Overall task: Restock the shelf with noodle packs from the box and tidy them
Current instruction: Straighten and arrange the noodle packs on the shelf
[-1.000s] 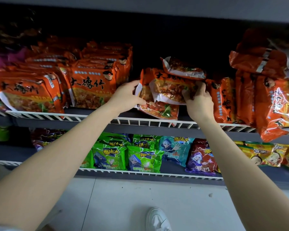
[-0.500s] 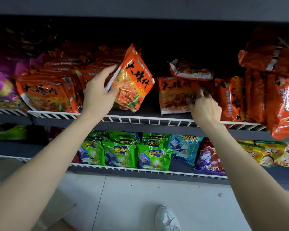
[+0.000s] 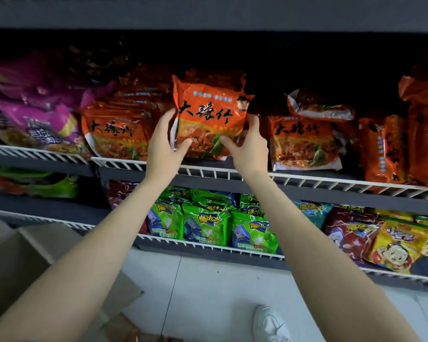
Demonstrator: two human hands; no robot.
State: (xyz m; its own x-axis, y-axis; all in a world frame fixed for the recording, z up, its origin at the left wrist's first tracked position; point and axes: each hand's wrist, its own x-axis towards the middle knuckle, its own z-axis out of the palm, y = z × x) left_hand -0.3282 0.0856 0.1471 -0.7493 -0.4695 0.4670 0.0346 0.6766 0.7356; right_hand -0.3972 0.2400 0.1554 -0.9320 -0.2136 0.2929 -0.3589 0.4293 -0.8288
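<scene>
Flanking held pack (image 3: 209, 119): orange stacks (image 3: 116, 134)

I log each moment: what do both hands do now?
Left hand: holding the orange noodle pack by its left edge.
Right hand: holding the same pack's right edge.

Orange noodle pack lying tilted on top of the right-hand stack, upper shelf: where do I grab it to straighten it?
Take the tilted orange noodle pack by its near crimped edge, the white-lined flap at its left end, coming from the front over the white wire rail. It lies flat and skewed on the standing pack, so a thumb-over pinch probably lifts it without toppling that one. The right hand is nearest but holds another pack.
</scene>
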